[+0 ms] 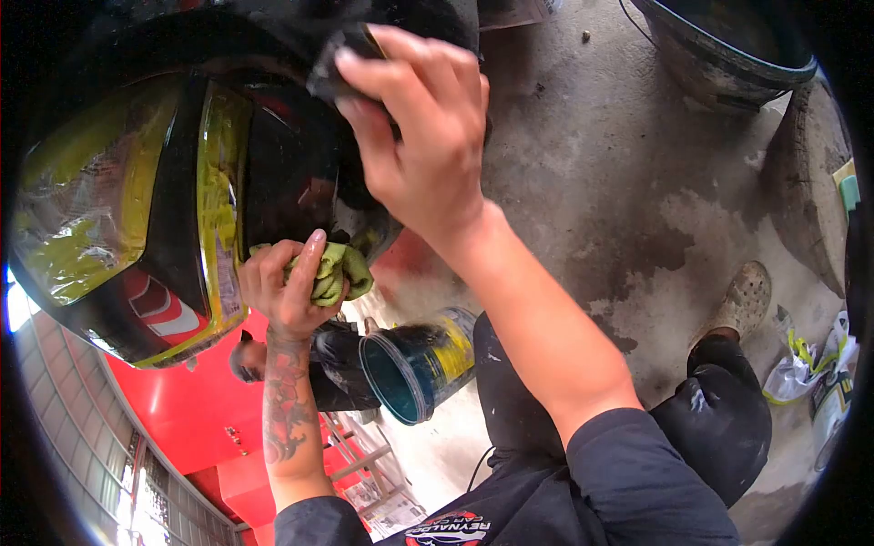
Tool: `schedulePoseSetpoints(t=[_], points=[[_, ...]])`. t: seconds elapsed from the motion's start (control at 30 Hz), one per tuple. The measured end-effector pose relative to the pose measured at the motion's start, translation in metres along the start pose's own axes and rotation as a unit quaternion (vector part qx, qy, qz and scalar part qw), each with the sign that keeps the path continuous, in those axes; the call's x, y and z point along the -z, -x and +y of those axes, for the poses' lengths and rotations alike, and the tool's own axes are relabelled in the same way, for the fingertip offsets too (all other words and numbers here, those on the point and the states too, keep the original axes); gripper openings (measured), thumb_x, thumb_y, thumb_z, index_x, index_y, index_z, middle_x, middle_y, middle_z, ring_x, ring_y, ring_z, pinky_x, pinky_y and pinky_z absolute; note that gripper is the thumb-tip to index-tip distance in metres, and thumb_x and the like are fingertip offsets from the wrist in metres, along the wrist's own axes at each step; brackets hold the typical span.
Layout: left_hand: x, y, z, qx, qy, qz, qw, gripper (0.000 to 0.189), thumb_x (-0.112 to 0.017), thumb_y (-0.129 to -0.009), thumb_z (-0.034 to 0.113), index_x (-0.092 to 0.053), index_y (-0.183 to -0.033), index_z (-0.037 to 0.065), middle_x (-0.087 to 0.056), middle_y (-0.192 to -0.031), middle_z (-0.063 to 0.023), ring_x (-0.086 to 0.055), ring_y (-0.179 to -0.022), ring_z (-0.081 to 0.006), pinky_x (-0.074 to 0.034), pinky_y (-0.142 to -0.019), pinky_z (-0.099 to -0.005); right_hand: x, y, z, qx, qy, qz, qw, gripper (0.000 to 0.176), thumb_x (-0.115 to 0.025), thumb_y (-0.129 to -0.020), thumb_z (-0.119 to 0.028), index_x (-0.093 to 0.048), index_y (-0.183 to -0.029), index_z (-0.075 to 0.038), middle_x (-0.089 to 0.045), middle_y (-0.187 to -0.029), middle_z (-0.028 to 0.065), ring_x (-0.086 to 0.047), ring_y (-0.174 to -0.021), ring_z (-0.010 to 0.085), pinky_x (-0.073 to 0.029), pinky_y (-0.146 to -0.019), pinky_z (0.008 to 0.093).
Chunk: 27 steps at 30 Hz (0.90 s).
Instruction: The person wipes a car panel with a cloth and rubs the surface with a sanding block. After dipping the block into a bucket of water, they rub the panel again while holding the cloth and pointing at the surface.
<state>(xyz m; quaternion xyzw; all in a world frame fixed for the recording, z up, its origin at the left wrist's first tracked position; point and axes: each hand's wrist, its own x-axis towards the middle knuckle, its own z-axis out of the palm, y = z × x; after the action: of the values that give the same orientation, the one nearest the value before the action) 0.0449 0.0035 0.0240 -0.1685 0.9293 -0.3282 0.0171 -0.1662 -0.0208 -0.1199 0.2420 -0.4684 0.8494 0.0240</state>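
Observation:
A crumpled green cloth (339, 276) is bunched in my left hand (284, 284), the fingers closed round it against or close beside the dark car body (291, 173). My right hand (428, 127) is raised further up, blurred by motion, with the fingers pinching a small black block (344, 62) near the dark bodywork. Whether the block touches the surface cannot be made out. Yellow-green tape (218, 182) and clear film edged in yellow (91, 200) cover parts of the car. A red and white light (162, 305) shows between the taped areas.
A teal bucket (398, 378) appears tilted below my left hand. A dark bucket (719, 45) stands at the upper right, near a round grey object (806, 182). Plastic bags (801, 369) lie near my foot. Another person (337, 364) in dark clothes is behind, before a red wall (173, 400).

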Motion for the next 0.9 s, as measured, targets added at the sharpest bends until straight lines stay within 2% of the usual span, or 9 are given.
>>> schedulePoseSetpoints(t=[0.1, 0.23, 0.3, 0.5, 0.53, 0.6, 0.67, 0.83, 0.9], points=[[0.001, -0.001, 0.002, -0.002, 0.002, 0.000, 1.000, 0.067, -0.090, -0.059, 0.020, -0.080, -0.125, 0.015, -0.065, -0.106, -0.0059, -0.063, -0.094, -0.0301, -0.053, -0.085, -0.0452, -0.021, -0.025, 0.006, 0.015, -0.013, 0.047, 0.999, 0.035, -0.085, -0.078, -0.013, -0.075, -0.111, -0.017, -0.070, -0.120, 0.0026, -0.062, -0.111, 0.0287, -0.044, -0.089, 0.0441], [0.001, -0.001, 0.002, 0.002, 0.005, -0.003, 1.000, 0.067, -0.090, -0.058, 0.020, -0.080, -0.124, 0.014, -0.066, -0.106, -0.0062, -0.063, -0.095, -0.0306, -0.053, -0.086, -0.0455, 0.007, 0.013, -0.009, -0.035, -0.019, -0.007, 0.999, 0.039, -0.084, -0.079, -0.003, -0.076, -0.116, -0.011, -0.072, -0.124, 0.0114, -0.064, -0.110, 0.0319, -0.049, -0.096, 0.0418], [0.000, -0.001, 0.002, 0.003, 0.005, -0.002, 1.000, 0.067, -0.089, -0.058, 0.020, -0.080, -0.124, 0.014, -0.066, -0.106, -0.0062, -0.063, -0.095, -0.0305, -0.053, -0.086, -0.0455, 0.010, 0.036, -0.017, -0.064, -0.026, -0.003, 0.998, 0.036, -0.085, -0.078, -0.011, -0.075, -0.113, -0.016, -0.070, -0.125, 0.0061, -0.063, -0.109, 0.0303, -0.046, -0.090, 0.0426], [0.000, -0.002, 0.002, 0.002, 0.001, 0.003, 1.000, 0.068, -0.090, -0.059, 0.022, -0.080, -0.126, 0.014, -0.066, -0.107, -0.0066, -0.063, -0.094, -0.0299, -0.053, -0.086, -0.0451, -0.019, -0.023, 0.003, 0.011, -0.020, 0.028, 0.999, 0.036, -0.087, -0.074, -0.012, -0.073, -0.107, -0.017, -0.068, -0.117, 0.0038, -0.062, -0.109, 0.0296, -0.045, -0.086, 0.0444], [0.000, -0.001, 0.003, 0.003, -0.001, 0.002, 1.000, 0.068, -0.090, -0.060, 0.022, -0.080, -0.126, 0.014, -0.066, -0.107, -0.0068, -0.063, -0.094, -0.0297, -0.053, -0.086, -0.0450, -0.012, -0.038, -0.003, 0.013, -0.006, 0.012, 1.000, 0.031, -0.081, -0.083, -0.007, -0.071, -0.113, -0.010, -0.070, -0.117, 0.0096, -0.065, -0.106, 0.0315, -0.049, -0.090, 0.0429], [0.002, 0.000, 0.003, 0.007, 0.003, -0.006, 1.000, 0.068, -0.090, -0.060, 0.022, -0.080, -0.126, 0.014, -0.066, -0.107, -0.0073, -0.063, -0.095, -0.0297, -0.053, -0.086, -0.0447, -0.005, -0.038, -0.010, -0.001, -0.003, 0.003, 1.000, 0.030, -0.079, -0.087, -0.004, -0.071, -0.116, -0.005, -0.072, -0.117, 0.0133, -0.067, -0.102, 0.0331, -0.051, -0.093, 0.0419], [0.002, -0.002, 0.003, 0.010, 0.007, -0.009, 1.000, 0.069, -0.090, -0.060, 0.021, -0.079, -0.127, 0.014, -0.066, -0.108, -0.0078, -0.063, -0.095, -0.0298, -0.053, -0.086, -0.0445, -0.006, -0.011, -0.007, -0.023, -0.029, 0.017, 0.999, 0.037, -0.086, -0.077, -0.006, -0.075, -0.112, -0.010, -0.071, -0.117, 0.0092, -0.063, -0.101, 0.0323, -0.048, -0.090, 0.0428], [0.013, -0.019, 0.012, 0.021, 0.047, -0.052, 0.997, 0.073, -0.091, -0.058, 0.011, -0.074, -0.129, 0.014, -0.067, -0.111, -0.0097, -0.065, -0.097, -0.0322, -0.053, -0.085, -0.0449, 0.031, 0.060, -0.014, -0.070, -0.058, -0.064, 0.994, 0.042, -0.086, -0.076, 0.000, -0.075, -0.116, -0.009, -0.071, -0.126, 0.0138, -0.064, -0.114, 0.0341, -0.051, -0.100, 0.0424], [0.018, -0.044, 0.019, -0.005, 0.074, -0.015, 0.997, 0.069, -0.091, -0.058, 0.009, -0.073, -0.124, 0.014, -0.068, -0.111, -0.0073, -0.066, -0.096, -0.0305, -0.052, -0.083, -0.0440, 0.042, 0.058, -0.002, -0.124, -0.052, -0.019, 0.991, 0.038, -0.084, -0.079, -0.004, -0.073, -0.115, -0.009, -0.071, -0.123, 0.0143, -0.065, -0.113, 0.0361, -0.049, -0.098, 0.0457]])
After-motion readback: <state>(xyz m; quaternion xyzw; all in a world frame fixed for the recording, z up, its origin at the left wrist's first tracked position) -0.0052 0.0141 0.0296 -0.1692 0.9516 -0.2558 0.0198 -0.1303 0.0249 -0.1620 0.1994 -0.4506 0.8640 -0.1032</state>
